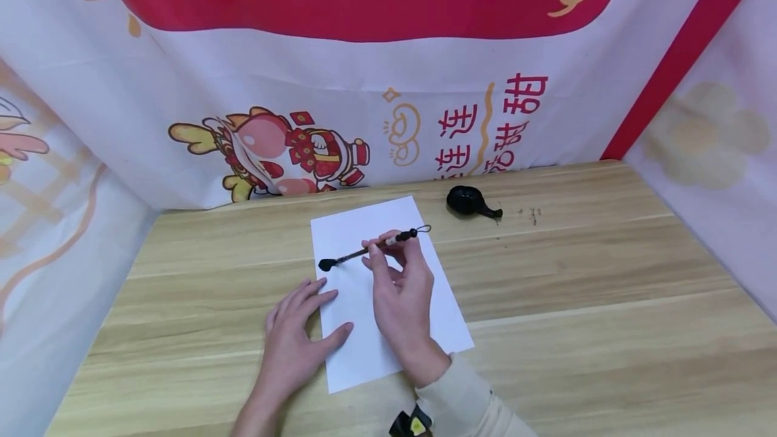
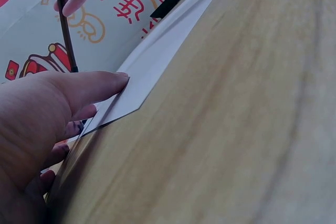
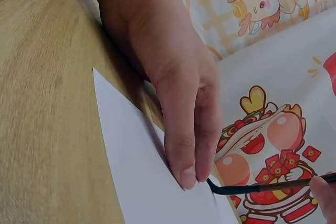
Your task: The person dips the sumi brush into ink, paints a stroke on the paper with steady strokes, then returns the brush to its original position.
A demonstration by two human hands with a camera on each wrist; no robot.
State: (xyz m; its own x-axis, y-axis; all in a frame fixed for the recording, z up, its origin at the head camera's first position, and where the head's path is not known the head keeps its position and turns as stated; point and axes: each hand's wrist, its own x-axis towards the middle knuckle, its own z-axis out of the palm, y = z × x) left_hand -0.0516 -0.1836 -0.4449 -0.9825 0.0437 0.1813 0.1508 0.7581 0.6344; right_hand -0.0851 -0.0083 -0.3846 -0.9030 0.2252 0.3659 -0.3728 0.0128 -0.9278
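A sheet of white paper (image 1: 364,349) lies on the wooden table. My right hand (image 1: 405,295) pinches a writing brush (image 1: 370,248) with a dark handle and a loop at its end. The brush leans, its black wet-looking tip (image 1: 328,265) at the paper's upper left; where tip ends and any ink mark begins I cannot tell. My left hand (image 1: 297,342) rests with spread fingers over the paper's left edge, below the tip. In the left wrist view its thumb (image 2: 100,87) lies on the paper. The right wrist view shows the brush's bent dark bristles (image 3: 223,188) beside the left hand's fingertips.
A black rounded container with a narrow spout (image 1: 467,201) lies behind the paper to the right, with small dark marks (image 1: 534,214) on the table beside it. Printed cloth (image 1: 364,86) with red lettering and cartoon figures hangs along the back and sides of the table.
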